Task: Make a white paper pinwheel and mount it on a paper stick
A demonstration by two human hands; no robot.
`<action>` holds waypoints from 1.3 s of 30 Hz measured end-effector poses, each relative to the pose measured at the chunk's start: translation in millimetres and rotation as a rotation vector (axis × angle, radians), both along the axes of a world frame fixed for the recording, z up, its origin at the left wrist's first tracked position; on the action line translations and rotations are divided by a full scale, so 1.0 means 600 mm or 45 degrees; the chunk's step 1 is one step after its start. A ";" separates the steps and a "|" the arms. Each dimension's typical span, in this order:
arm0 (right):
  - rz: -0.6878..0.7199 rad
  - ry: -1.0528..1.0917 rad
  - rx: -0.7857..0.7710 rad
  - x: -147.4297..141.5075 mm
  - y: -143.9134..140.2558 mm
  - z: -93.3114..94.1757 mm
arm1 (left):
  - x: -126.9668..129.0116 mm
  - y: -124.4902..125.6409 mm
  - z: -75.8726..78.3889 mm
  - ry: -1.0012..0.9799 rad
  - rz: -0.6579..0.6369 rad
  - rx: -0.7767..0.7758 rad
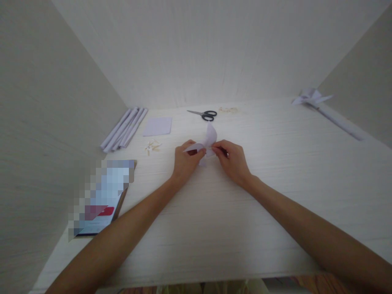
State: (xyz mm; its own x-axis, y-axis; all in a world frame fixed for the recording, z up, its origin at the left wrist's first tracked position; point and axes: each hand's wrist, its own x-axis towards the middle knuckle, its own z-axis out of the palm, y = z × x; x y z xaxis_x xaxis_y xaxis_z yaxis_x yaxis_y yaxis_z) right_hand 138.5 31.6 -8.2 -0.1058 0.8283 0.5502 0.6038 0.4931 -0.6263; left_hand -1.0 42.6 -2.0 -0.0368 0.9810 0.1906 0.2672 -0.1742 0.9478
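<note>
Between my two hands, over the middle of the table, is a small paper pinwheel (210,135) with pale curved blades. My left hand (187,160) pinches it from the left, thumb near its centre. From the right, the thumb and fingertips of my right hand (232,158) are closed at the pinwheel's centre. Whether a small part sits between those right fingertips is too small to make out. Just beyond the pinwheel lie scissors (206,114) with black handles, their blades pointing left.
Several rolled paper tubes (124,130) lie at the back left, beside a square paper stack (157,126). Small pale sticks (152,147) and tan bits (229,110) are scattered nearby. A tablet-like device (107,196) lies by my left forearm. A finished-looking pinwheel on a paper tube (333,116) rests far right. Walls enclose three sides.
</note>
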 end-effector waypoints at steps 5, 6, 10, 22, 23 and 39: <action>0.007 -0.003 -0.019 0.000 0.000 0.001 | -0.001 -0.001 0.001 0.009 -0.012 -0.003; 0.009 -0.002 -0.019 0.000 0.000 0.000 | -0.001 -0.002 0.001 0.012 -0.010 -0.004; 0.021 -0.006 -0.004 0.000 0.001 -0.002 | -0.001 -0.002 0.001 0.008 -0.015 -0.012; -0.044 0.035 -0.021 -0.002 -0.001 0.000 | -0.002 0.005 -0.010 -0.061 0.009 -0.040; -0.037 0.030 -0.021 -0.002 -0.001 0.000 | -0.002 0.005 -0.010 -0.062 0.001 -0.039; -0.053 0.032 -0.051 0.000 0.000 -0.002 | 0.000 0.004 -0.006 0.000 -0.043 -0.061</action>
State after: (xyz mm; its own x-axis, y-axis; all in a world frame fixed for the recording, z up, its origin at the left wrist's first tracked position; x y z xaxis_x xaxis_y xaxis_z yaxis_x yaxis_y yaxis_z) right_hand 138.4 31.6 -9.6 -0.0575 0.8533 0.5182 0.6072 0.4419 -0.6603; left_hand -0.9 45.0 -5.7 -0.0031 0.9896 0.1435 0.2620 -0.1377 0.9552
